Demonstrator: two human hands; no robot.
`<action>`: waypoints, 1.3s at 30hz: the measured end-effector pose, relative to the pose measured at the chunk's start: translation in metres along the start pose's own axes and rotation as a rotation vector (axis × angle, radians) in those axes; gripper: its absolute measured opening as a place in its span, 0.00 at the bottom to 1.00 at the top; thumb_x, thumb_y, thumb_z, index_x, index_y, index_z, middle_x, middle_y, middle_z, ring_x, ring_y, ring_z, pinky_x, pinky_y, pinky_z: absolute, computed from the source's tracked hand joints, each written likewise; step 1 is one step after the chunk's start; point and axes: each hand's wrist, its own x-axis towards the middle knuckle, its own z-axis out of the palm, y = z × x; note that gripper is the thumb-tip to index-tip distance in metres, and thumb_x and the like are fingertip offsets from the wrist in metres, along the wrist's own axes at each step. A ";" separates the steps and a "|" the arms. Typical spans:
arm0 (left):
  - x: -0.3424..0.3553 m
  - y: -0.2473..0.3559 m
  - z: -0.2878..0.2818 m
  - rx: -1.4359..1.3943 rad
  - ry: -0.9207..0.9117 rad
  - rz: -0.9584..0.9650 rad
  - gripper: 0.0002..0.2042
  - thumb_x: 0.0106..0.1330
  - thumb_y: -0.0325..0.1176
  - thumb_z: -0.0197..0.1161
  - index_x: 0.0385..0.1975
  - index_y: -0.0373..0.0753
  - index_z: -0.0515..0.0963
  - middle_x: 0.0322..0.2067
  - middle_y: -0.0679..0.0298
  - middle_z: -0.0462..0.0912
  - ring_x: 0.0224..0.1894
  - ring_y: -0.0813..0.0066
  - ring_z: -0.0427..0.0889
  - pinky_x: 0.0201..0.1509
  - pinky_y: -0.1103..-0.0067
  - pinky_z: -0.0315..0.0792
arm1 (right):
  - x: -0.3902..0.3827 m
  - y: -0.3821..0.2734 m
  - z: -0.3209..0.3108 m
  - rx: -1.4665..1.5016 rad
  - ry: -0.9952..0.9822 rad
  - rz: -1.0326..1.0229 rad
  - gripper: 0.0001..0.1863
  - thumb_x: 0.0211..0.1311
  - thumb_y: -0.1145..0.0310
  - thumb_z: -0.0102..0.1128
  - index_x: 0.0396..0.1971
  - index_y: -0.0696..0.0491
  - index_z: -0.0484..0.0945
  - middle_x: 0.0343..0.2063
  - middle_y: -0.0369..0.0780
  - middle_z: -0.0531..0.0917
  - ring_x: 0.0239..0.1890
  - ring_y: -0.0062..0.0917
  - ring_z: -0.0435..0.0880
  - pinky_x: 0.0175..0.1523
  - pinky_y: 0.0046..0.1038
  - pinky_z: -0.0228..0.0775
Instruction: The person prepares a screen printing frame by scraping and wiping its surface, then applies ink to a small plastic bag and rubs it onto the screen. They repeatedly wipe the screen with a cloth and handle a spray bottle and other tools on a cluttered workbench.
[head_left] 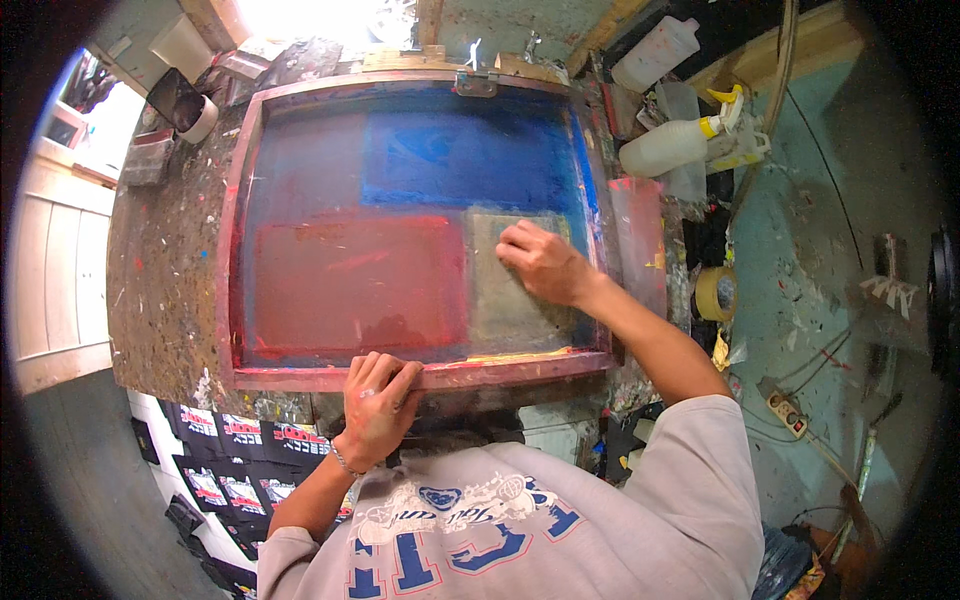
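A large silk-screen frame (420, 378) lies on the worktable, its wooden rim stained pink and red. Its mesh carries a blue patch (470, 155) at the back right, a dark red patch (350, 285) at the front left and an olive patch (500, 300) at the front right. My left hand (377, 400) is wrapped over the near rim, left of my body's middle. On the upper part of the olive patch rests my right hand (540, 260), its fingers curled down against the mesh. Whatever those fingers may hold is hidden beneath them.
A metal hinge clamp (476, 85) sits at the frame's far rim. To the right stand a spray bottle (665, 147), a white plastic bottle (655, 55) and a tape roll (715, 294). A white cup (197, 119) is at the far left; printed black fabric pieces (240, 440) lie below left.
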 end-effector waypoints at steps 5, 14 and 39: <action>0.000 0.000 0.000 -0.008 0.003 0.001 0.17 0.47 0.25 0.74 0.40 0.40 0.81 0.31 0.64 0.76 0.36 0.62 0.75 0.44 0.68 0.68 | 0.001 -0.006 0.002 -0.013 -0.061 -0.002 0.06 0.54 0.76 0.58 0.32 0.57 0.76 0.37 0.44 0.78 0.43 0.39 0.79 0.48 0.36 0.76; 0.001 0.001 -0.002 -0.013 -0.013 0.006 0.18 0.47 0.25 0.74 0.40 0.40 0.81 0.31 0.63 0.76 0.37 0.61 0.75 0.43 0.67 0.67 | 0.009 0.000 -0.001 -0.057 -0.002 0.038 0.05 0.57 0.78 0.60 0.33 0.57 0.76 0.37 0.42 0.78 0.41 0.38 0.79 0.47 0.35 0.75; -0.003 -0.006 0.007 -0.027 0.014 -0.005 0.18 0.47 0.25 0.74 0.41 0.40 0.81 0.32 0.65 0.77 0.36 0.64 0.75 0.43 0.69 0.67 | 0.010 -0.027 -0.024 0.306 -0.099 0.244 0.05 0.61 0.76 0.63 0.37 0.57 0.81 0.37 0.46 0.82 0.43 0.43 0.82 0.49 0.40 0.76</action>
